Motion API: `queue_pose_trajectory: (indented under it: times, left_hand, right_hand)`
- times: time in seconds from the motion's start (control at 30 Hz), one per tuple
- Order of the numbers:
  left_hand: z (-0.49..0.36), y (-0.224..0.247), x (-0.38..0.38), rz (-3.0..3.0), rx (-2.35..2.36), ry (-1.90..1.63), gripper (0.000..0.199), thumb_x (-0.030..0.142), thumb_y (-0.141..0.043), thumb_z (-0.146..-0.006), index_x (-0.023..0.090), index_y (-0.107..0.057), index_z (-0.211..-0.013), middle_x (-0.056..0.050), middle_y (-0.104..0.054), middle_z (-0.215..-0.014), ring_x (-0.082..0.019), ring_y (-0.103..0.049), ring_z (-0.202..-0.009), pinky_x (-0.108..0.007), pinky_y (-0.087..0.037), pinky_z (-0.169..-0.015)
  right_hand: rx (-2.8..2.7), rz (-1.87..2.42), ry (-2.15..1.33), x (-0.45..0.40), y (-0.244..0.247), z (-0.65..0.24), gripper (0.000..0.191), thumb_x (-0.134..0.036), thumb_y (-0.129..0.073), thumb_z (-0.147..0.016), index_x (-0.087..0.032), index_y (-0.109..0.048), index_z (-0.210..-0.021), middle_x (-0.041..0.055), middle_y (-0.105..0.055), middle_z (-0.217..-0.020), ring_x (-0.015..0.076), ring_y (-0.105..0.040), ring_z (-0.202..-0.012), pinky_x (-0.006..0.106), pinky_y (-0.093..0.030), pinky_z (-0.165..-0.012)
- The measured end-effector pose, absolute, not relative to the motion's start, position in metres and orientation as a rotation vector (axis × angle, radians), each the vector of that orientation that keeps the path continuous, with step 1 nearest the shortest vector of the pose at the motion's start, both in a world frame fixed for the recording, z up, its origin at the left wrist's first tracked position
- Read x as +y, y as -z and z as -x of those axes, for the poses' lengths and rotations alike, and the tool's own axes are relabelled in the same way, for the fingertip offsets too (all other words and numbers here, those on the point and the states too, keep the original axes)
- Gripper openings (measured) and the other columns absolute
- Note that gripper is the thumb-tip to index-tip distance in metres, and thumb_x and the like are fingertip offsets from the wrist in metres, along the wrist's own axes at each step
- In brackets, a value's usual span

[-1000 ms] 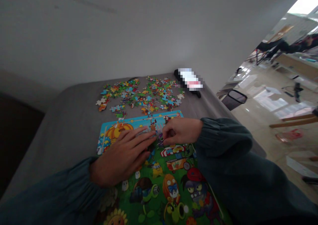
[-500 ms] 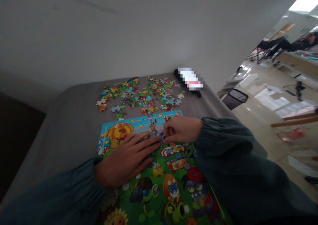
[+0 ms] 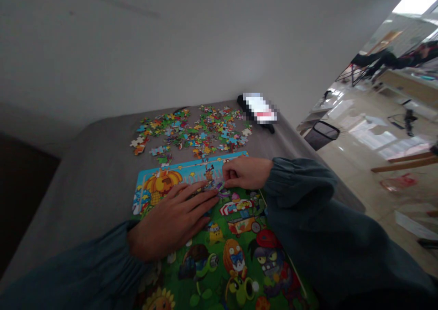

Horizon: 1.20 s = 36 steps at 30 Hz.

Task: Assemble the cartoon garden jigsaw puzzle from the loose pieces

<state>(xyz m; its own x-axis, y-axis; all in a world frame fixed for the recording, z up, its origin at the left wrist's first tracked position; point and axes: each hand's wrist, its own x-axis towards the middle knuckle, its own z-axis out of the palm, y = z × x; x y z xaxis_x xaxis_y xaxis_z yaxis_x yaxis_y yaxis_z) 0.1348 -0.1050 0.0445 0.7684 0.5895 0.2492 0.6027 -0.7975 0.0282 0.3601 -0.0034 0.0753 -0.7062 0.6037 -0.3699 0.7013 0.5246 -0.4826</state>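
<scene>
A colourful cartoon puzzle board [image 3: 219, 269] lies on the grey cloth, with a blue strip and a pumpkin picture along its far side. My left hand [image 3: 174, 218] rests flat on the board's upper left part, fingers stretched out toward the right. Close by, my right hand [image 3: 244, 172] is closed, its fingers curled and pressed together over the upper right part. Whatever those fingers may hold is hidden. A purple patch of the picture [image 3: 223, 190] shows between the fingertips of both hands.
Many loose puzzle pieces [image 3: 191, 129] are scattered beyond the board. At the back right lies a phone with a lit screen [image 3: 259, 108] on a black object. A pale wall [image 3: 164, 49] rises behind. A dark bin [image 3: 320, 134] stands on the floor to the right.
My right hand has shifted slightly up off the purple patch, which now shows more. My left hand stays flat in place. The whole view has moved a little.
</scene>
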Motion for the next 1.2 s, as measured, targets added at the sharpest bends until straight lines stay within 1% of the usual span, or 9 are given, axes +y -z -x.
queue_pose_trajectory:
  times: [0.17, 0.33, 0.47, 0.6, 0.8, 1.0, 1.2]
  left_hand:
    - [-0.1342, -0.0452, -0.105, 2.886, -0.991, 0.38, 0.034, 0.034, -0.044, -0.1, 0.022, -0.064, -0.126, -0.003, -0.065, -0.131, -0.026, -0.054, -0.126, -0.041, -0.04, -0.102]
    - [-0.1334, -0.0472, -0.1047, 2.907, -1.006, 0.39, 0.034, 0.035, -0.043, -0.101, 0.023, -0.064, -0.125, -0.003, -0.066, -0.13, -0.024, -0.054, -0.125, -0.041, -0.041, -0.103]
    - [-0.1332, -0.0472, -0.1045, 2.909, -1.002, 0.415, 0.034, 0.034, -0.043, -0.101, 0.023, -0.064, -0.125, -0.004, -0.067, -0.129, -0.025, -0.055, -0.124, -0.041, -0.041, -0.103]
    - [-0.133, -0.0472, -0.1047, 2.909, -0.99, 0.398, 0.035, 0.033, -0.042, -0.101, 0.02, -0.065, -0.123, -0.004, -0.067, -0.128, -0.026, -0.056, -0.122, -0.043, -0.042, -0.101]
    - [-0.1331, -0.048, -0.1056, 2.905, -1.028, 0.413, 0.033, 0.034, -0.045, -0.1, 0.022, -0.066, -0.122, -0.005, -0.069, -0.124, -0.027, -0.055, -0.124, -0.044, -0.041, -0.103]
    - [-0.1312, -0.047, -0.1052, 2.931, -1.02, 0.385, 0.036, 0.038, -0.042, -0.1, 0.022, -0.064, -0.124, -0.005, -0.063, -0.133, -0.026, -0.053, -0.126, -0.043, -0.042, -0.104]
    - [-0.1295, -0.0466, -0.1055, 2.929, -1.02, 0.355, 0.037, 0.034, -0.039, -0.102, 0.021, -0.063, -0.126, -0.004, -0.066, -0.131, -0.026, -0.055, -0.124, -0.044, -0.044, -0.102]
  right_hand:
    - [2.644, -1.123, 0.919, -0.0047, -0.0762, -0.3594, 0.019, -0.034, -0.069, -0.085, -0.016, -0.063, -0.089, -0.0014, -0.061, -0.07, 0.0103, -0.05, -0.061, 0.023, -0.031, -0.057]
    - [2.605, -1.148, 0.907, -0.0066, -0.0765, -0.356, 0.023, -0.035, -0.072, -0.082, -0.016, -0.062, -0.092, -0.0023, -0.059, -0.069, 0.0104, -0.049, -0.061, 0.023, -0.03, -0.055]
    - [2.592, -1.165, 0.907, -0.0062, -0.0753, -0.3548, 0.023, -0.036, -0.073, -0.082, -0.017, -0.062, -0.09, -0.0025, -0.058, -0.069, 0.0102, -0.048, -0.061, 0.023, -0.029, -0.054]
    - [2.608, -1.167, 0.912, -0.0052, -0.0725, -0.3551, 0.024, -0.037, -0.073, -0.081, -0.017, -0.062, -0.089, -0.0023, -0.058, -0.069, 0.0102, -0.048, -0.061, 0.023, -0.03, -0.055]
    - [2.613, -1.187, 0.899, -0.0055, -0.0699, -0.3553, 0.023, -0.038, -0.072, -0.081, -0.017, -0.064, -0.087, -0.0012, -0.06, -0.071, 0.0104, -0.048, -0.061, 0.023, -0.03, -0.055]
    - [2.654, -1.132, 0.95, -0.0036, -0.0679, -0.3561, 0.02, -0.035, -0.071, -0.083, -0.016, -0.064, -0.088, -0.0024, -0.058, -0.068, 0.0099, -0.047, -0.059, 0.023, -0.03, -0.055]
    - [2.644, -1.131, 0.962, -0.0033, -0.0682, -0.3561, 0.019, -0.033, -0.071, -0.083, -0.016, -0.064, -0.088, -0.0032, -0.056, -0.066, 0.0096, -0.047, -0.059, 0.023, -0.03, -0.056]
